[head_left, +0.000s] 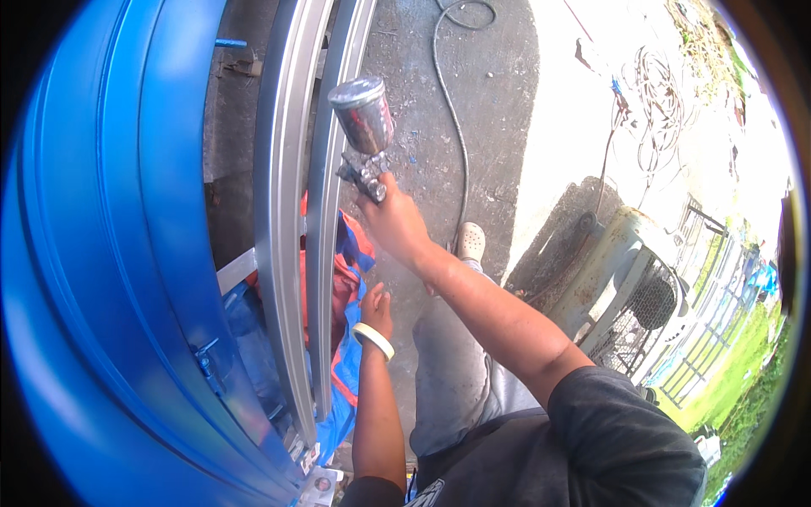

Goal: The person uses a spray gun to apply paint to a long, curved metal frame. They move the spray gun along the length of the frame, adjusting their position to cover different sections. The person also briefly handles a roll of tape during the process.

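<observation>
My right hand [397, 221] is wrapped round the handle of a spray gun [365, 122], its metal cup stained with paint and standing above the gun body. The gun's front points left, toward two long grey metal rails [285, 203]. Below it my left hand [378, 309] hangs beside the nearer rail, holding nothing, its fingers stretched out. A roll of pale masking tape [372, 340] circles my left wrist like a bracelet. Whether the gun is spraying cannot be made out.
Large glossy blue panels [101, 253] fill the left side. Red and blue cloth [346, 291] lies under the rails. A hose [449, 93] runs along the concrete to my shoe [471, 242]. On the right stand a worn compressor tank [621, 253] with a mesh guard and a coiled cable [657, 101].
</observation>
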### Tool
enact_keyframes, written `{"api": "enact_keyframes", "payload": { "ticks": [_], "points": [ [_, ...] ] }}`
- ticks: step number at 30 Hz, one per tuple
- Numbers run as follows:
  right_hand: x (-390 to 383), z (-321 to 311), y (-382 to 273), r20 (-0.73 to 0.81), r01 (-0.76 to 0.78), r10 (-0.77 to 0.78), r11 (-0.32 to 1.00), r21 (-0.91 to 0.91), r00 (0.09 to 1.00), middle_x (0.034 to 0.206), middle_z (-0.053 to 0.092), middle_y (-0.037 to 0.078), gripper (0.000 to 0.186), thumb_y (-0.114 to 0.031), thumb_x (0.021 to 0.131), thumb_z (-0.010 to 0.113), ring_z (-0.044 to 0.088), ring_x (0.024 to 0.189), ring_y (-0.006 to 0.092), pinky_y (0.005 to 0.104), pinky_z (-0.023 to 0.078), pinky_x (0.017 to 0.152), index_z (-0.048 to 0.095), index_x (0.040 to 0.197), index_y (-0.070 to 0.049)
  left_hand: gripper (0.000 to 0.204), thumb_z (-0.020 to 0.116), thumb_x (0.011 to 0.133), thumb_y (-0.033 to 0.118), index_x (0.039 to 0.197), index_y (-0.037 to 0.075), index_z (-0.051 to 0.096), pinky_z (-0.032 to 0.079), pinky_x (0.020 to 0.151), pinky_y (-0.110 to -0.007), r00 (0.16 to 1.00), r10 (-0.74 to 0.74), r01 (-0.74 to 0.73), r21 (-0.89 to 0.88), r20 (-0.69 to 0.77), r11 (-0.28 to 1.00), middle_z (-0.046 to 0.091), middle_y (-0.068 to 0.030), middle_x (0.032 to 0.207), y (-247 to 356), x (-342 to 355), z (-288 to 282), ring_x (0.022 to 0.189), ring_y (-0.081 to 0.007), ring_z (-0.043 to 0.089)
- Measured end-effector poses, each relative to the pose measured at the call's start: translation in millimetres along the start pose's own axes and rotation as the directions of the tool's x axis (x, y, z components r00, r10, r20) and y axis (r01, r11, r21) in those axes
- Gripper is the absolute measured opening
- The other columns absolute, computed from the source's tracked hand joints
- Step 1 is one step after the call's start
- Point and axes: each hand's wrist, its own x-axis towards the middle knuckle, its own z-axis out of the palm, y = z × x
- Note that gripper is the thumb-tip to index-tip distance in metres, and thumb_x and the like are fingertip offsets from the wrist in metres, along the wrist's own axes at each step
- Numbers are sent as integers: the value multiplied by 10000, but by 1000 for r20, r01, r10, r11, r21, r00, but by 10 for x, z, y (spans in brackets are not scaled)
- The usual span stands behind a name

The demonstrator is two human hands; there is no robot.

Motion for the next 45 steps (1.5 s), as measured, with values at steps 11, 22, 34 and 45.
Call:
{"api": "enact_keyframes", "payload": {
  "ticks": [11,22,34,45],
  "points": [
    [30,165,-221,-2,35,-35,999,3,999,1000,714,358,413,-349,1036,657,677,1003,564,603,515,874,476,1185,-10,360,543,1084,141,1410,4,611,443,1156,-389,995,35,-43,-87,-98,995,618,-183,1420,417,-84,46,1321,-282,599],
    [1808,-954,-1411,-238,165,-207,969,-186,949,1076,715,346,488,-425,1027,665,678,1061,538,574,515,894,509,1210,-1,336,534,1119,181,1401,11,602,492,1109,-396,954,294,-283,-143,63,949,625,-174,1371,1960,513,770,1278,-296,625],
    [3304,-2395,-2304,-358,280,-350,931,-234,865,1035,731,336,471,-364,997,688,697,1012,521,579,535,890,565,1191,47,357,542,1115,189,1399,-16,609,479,1126,-392,938,215,-217,-21,271,976,640,-193,1375,2825,1095,1265,1288,-296,636],
    [2438,-3121,-2662,-96,384,-417,889,-248,904,874,731,288,400,-344,1003,727,716,890,492,518,549,756,577,1193,-25,436,578,1119,278,1448,-8,562,511,1072,-372,901,326,-141,-519,286,843,626,-140,1405,4872,1466,1806,1251,-237,640]
  ]
}}
